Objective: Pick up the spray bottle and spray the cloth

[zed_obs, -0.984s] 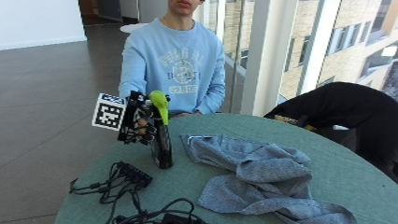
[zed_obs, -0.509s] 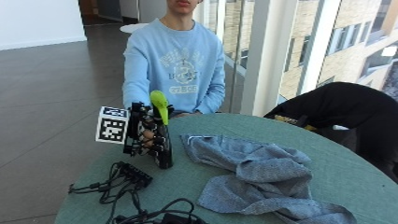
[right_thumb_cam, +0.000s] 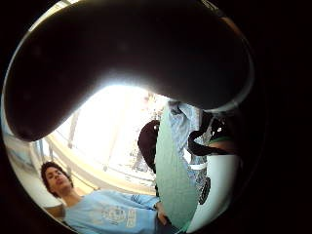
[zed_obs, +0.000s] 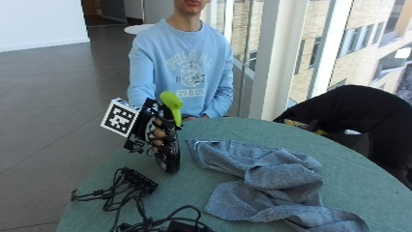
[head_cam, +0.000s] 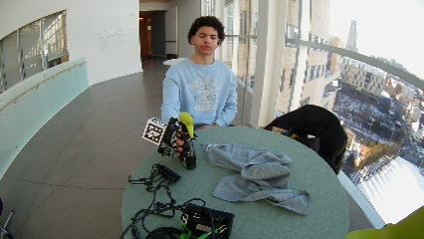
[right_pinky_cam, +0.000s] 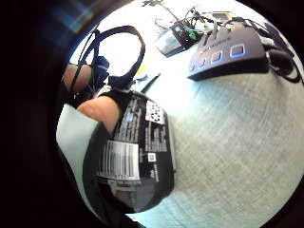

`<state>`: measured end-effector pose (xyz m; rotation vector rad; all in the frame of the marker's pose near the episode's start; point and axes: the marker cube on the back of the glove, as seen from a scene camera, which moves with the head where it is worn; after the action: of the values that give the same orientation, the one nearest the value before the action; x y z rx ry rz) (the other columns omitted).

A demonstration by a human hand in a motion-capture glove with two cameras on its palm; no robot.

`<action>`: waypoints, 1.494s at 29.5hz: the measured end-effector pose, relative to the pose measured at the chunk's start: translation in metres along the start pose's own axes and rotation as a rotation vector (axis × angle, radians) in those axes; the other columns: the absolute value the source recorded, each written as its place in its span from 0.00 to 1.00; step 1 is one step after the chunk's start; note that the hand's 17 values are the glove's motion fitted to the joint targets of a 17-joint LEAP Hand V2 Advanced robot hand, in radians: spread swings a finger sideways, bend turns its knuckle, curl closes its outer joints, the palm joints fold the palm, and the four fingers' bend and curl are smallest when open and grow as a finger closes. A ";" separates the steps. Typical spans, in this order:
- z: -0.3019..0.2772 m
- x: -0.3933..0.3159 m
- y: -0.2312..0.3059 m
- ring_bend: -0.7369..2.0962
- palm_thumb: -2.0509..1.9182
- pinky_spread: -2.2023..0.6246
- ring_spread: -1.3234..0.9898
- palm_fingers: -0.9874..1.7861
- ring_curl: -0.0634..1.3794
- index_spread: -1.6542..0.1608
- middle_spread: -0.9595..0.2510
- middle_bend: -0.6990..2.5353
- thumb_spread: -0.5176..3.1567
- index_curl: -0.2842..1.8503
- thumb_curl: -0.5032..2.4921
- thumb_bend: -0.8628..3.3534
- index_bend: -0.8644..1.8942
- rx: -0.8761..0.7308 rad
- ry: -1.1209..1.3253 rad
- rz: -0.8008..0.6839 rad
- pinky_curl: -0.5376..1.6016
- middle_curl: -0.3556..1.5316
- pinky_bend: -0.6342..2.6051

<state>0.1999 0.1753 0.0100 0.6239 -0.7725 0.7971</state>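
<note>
Outside view: right hand, fingers wrapped round the bottle. Bottle upright, dark body, green head, base at or just above the bench; which, cannot tell. Cloth crumpled just beside it, apart. Grasp judged done; lift, aim and spray left.

Wide outside view: bottle near the bench's edge on the person's side; cables close in front of it, open bench past the cloth.

Little-finger view: bottle label fills the palm, bench weave beneath, black box beyond.

Thumb view: dark shape close overhead, unclear; cloth on the bench surface beyond.
</note>
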 end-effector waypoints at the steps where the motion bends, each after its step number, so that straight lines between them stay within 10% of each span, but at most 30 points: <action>1: -0.002 -0.004 -0.002 0.42 0.76 0.86 0.54 0.65 0.27 0.71 0.71 0.32 0.41 0.23 0.31 0.23 0.36 -0.015 0.004 -0.004 0.41 0.40 0.31; 25: 0.028 -0.094 -0.092 0.43 0.77 0.84 0.53 0.72 0.29 0.75 0.71 0.32 0.40 0.24 0.34 0.20 0.34 -0.624 0.436 0.026 0.42 0.42 0.30; 44: 0.042 -0.090 -0.093 0.43 0.77 0.83 0.53 0.72 0.30 0.76 0.72 0.32 0.41 0.22 0.35 0.20 0.34 -0.780 0.579 0.076 0.42 0.42 0.30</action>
<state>0.2180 0.0576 -0.0566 -0.3322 -0.5061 0.6278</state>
